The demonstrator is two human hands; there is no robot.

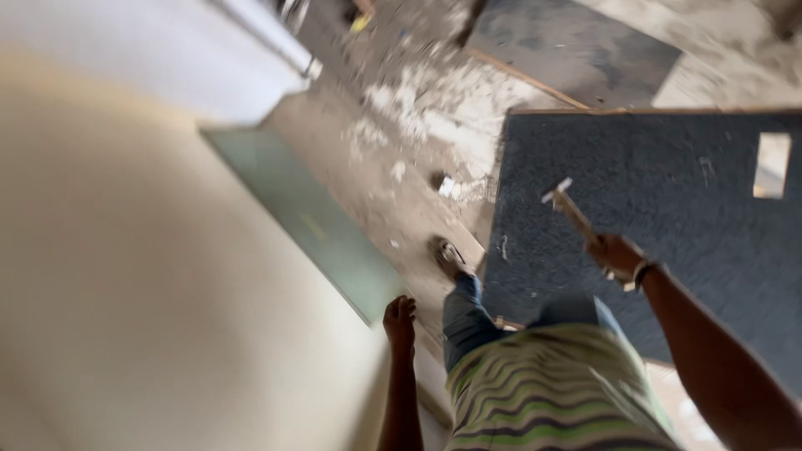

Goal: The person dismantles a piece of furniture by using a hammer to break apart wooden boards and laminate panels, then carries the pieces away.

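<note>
My right hand (616, 253) grips the wooden handle of a hammer (568, 205), its metal head raised over a large dark grey board (668, 225) lying on the floor. My left hand (399, 319) rests with curled fingers against the edge of a big cream-coloured panel (142, 284) that fills the left side. Below me I see my striped green shirt (560, 384), blue jeans and one foot in a sandal (447, 255) stepping on the floor between the panel and the dark board. The picture is blurred.
A pale green sheet (309, 213) lies beside the cream panel. The concrete floor (418, 108) is dusty with white patches and scraps. A small light rectangle (771, 164) sits on the dark board. Another dark sheet (568, 46) and a wooden strip lie farther off.
</note>
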